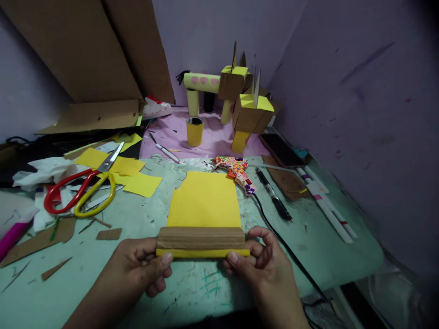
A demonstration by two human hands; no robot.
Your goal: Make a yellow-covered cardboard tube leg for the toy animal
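A yellow paper sheet (pixel 205 199) lies on the green table (pixel 103 274), its near edge wrapped around a strip of brown cardboard (pixel 201 237). My left hand (pixel 140 269) pinches the left end of the strip, thumb on the yellow fold. My right hand (pixel 265 265) pinches the right end the same way. Both hands are closed on the cardboard strip and paper near the table's front edge.
Red and yellow scissors (pixel 80 187) lie at left among yellow paper scraps (pixel 142 184) and cardboard bits. A patterned glue gun (pixel 238 171) with a black cord, a black pen (pixel 274 196) and white sticks (pixel 325 205) lie at right. Cardboard figures (pixel 247 109) and a yellow tube (pixel 194 131) stand behind.
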